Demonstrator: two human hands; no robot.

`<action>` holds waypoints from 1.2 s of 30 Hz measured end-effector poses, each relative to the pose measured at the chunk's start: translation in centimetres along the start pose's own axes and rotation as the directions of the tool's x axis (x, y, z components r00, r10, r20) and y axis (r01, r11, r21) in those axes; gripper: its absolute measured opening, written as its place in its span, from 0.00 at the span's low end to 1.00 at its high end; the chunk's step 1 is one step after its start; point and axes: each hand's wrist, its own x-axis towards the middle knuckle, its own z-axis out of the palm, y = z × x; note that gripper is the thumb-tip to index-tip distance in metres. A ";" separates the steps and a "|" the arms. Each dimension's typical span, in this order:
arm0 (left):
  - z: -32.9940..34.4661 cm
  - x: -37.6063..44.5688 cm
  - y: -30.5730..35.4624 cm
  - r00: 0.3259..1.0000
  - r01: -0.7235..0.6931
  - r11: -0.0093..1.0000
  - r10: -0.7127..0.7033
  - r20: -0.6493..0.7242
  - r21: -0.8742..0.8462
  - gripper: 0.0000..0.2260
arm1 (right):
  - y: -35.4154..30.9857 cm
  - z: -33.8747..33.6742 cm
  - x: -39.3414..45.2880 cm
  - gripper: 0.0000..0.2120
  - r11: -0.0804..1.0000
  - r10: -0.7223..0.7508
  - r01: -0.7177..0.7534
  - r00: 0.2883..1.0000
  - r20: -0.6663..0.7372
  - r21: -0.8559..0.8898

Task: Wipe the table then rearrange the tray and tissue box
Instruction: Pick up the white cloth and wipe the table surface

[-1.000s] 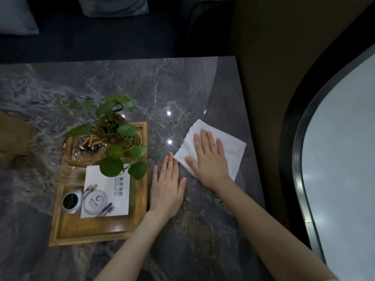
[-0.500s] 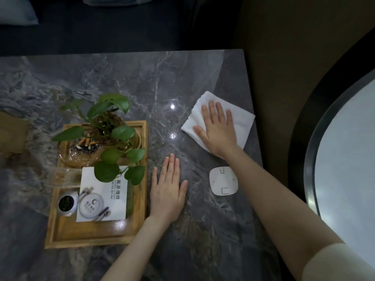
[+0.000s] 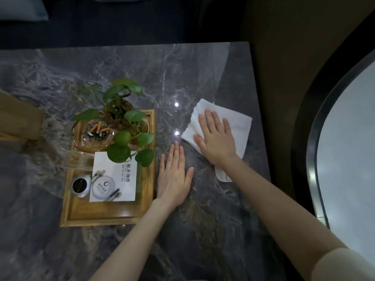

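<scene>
We press our right hand (image 3: 216, 138), fingers spread flat, on a soft white cloth (image 3: 239, 126) likely to bunch on the slick marble table (image 3: 182, 67), while our left hand (image 3: 174, 179) lies open, holding nothing, beside the loaded wooden tray (image 3: 105, 218), best lifted by both rims.

The left hand (image 3: 174, 177) lies flat, palm down, fingers straight and together pointing to twelve o'clock, thumb splayed toward two o'clock; its bare forearm runs back to seven o'clock. The right hand (image 3: 216, 136) presses flat, fingers slightly spread toward eleven o'clock, its forearm trailing to five o'clock into a pale sleeve (image 3: 345, 264).
</scene>
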 end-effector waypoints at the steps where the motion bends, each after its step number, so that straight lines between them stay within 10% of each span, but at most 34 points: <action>1: 0.0 0.1 0.1 1.000 -0.001 1.000 0.001 0.006 -0.004 0.28 | 0.1 0.1 -0.6 0.29 1.000 -0.005 0.005 1.000 0.003 -0.006; 30: -0.4 0.4 0.0 1.000 0.008 0.998 -0.007 0.016 -0.066 0.30 | 1.0 -1.3 4.2 0.26 0.999 -0.045 0.046 0.999 -0.026 0.023; 36: -2.3 -0.1 0.9 0.992 0.122 0.910 -0.122 0.025 -0.397 0.26 | -0.8 -0.8 0.8 0.24 0.987 -0.136 0.133 0.990 0.026 0.087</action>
